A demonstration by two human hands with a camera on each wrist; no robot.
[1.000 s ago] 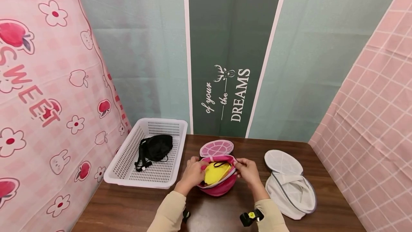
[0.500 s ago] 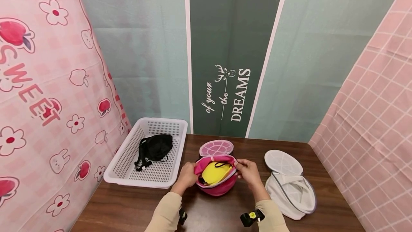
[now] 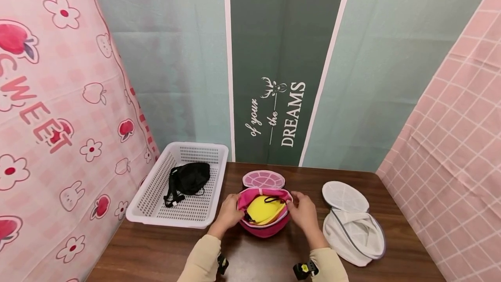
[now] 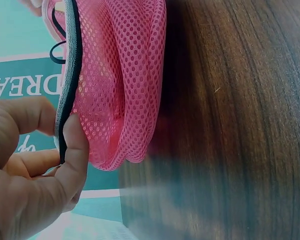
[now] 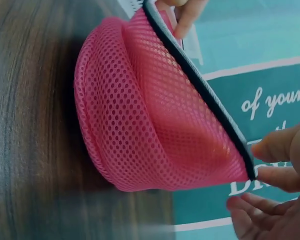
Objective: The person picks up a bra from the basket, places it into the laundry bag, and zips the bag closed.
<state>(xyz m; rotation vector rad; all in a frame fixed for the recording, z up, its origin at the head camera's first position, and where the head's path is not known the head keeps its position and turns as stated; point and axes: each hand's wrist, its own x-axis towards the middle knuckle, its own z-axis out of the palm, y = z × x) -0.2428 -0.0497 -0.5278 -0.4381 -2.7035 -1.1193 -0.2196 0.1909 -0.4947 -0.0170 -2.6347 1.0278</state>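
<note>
A pink mesh laundry bag (image 3: pixel 264 231) stands on the table with its round lid (image 3: pixel 264 179) folded back behind it. Inside lies a yellow item (image 3: pixel 263 209) with a thin black cord; its kind cannot be made out. My left hand (image 3: pixel 230 210) pinches the zippered rim (image 4: pixel 70 75) on the left, thumb on one side and fingers on the other. On the opposite side, my right hand (image 3: pixel 304 212) holds the rim between thumb and index finger, and its other fingers (image 5: pixel 250 210) stay off the mesh. Between the hands the mouth of the bag is spread wide.
A white perforated basket (image 3: pixel 137 214) at the left holds a bundled black item (image 3: pixel 192 179) with straps. To the right lies a white mesh laundry bag (image 3: pixel 348 238), its lid (image 3: pixel 345 196) laid back. Fabric curtains border the brown wooden table (image 3: pixel 258 258) behind and at both sides.
My left hand has come out from beside the yellow item and now grips the bag's left rim. The right hand keeps its hold, shifted slightly, and the mouth is wider.
</note>
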